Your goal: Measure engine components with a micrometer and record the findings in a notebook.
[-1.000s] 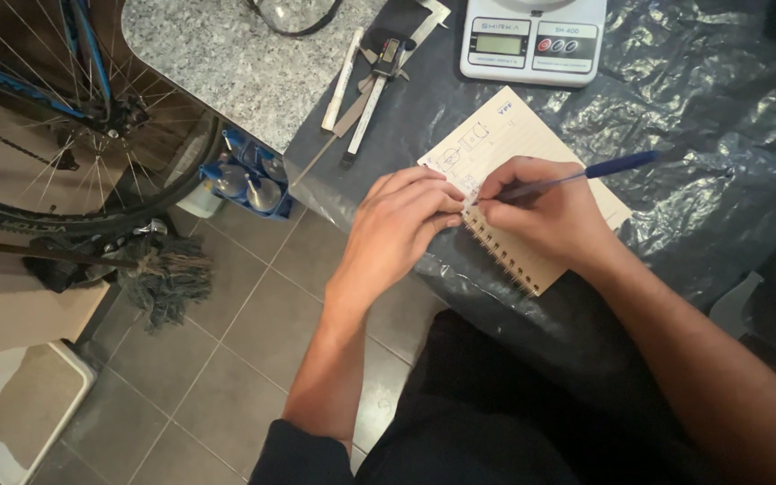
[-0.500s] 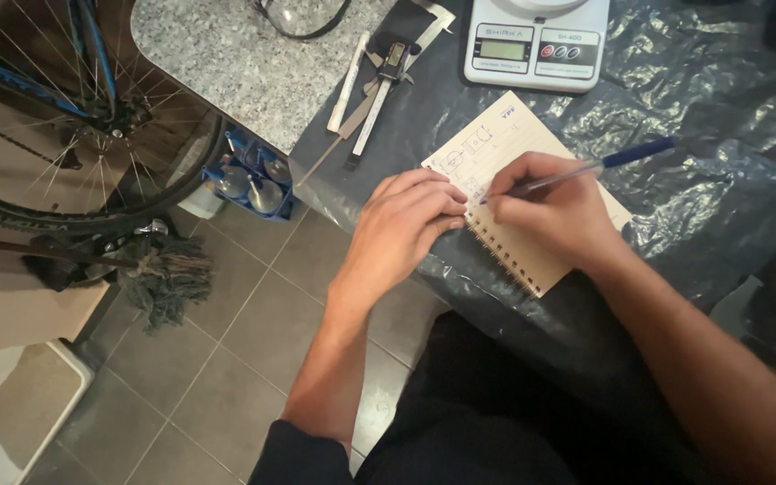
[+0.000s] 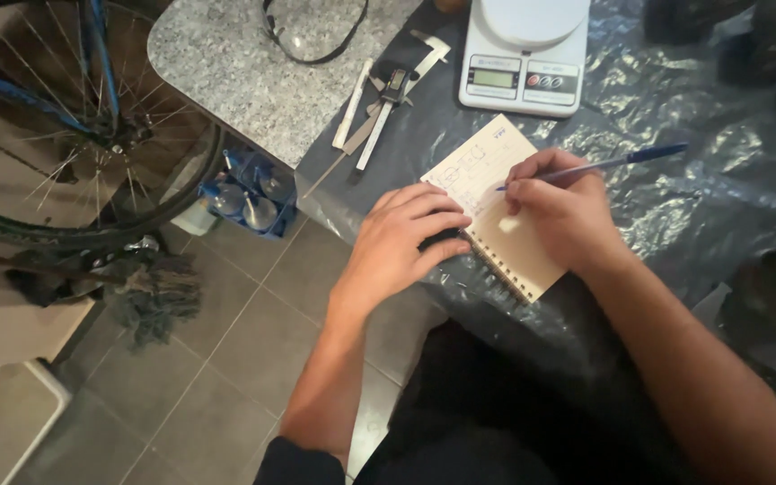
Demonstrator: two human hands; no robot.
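Setting: grey tiled floor below; speckled grey granite worktop [image 3: 226, 63] partly covered by crinkled dark plastic sheet [image 3: 693, 207].
Work item: small cream spiral-bound notepad [image 3: 496, 211], lying flat on the plastic sheet near the worktop's front edge, just below the white digital kitchen scale [image 3: 523, 54].
Notepad axis: long axis diagonal, from upper left by the scale to lower right toward the body; spiral binding along the lower-left edge.
Right hand [image 3: 563, 216]: fingers curled closed around a blue ballpoint pen [image 3: 604, 163]; resting on the right half of the page.
Pen axis: barrel slanting up and to the right, cap end away from the body; tip down-left, touching or almost touching the page near mid-sheet, contact not resolvable.
Left hand [image 3: 401, 242]: flat, palm down, fingers nearly straight and together, gripping nothing; fingertips pressing the notepad's spiral edge from the left.
Key relation: unwritten page area lying below and left of the pen tip, between the two hands; right hand nearer the tip, left hand nearer the binding.
Surroundings: metal vernier caliper [image 3: 388, 99] and pale flat ruler [image 3: 353, 103] upper left of the notepad, well apart from both hands; bicycle wheel [image 3: 74, 126] at far left; grey string mop head [image 3: 154, 292] on the floor.
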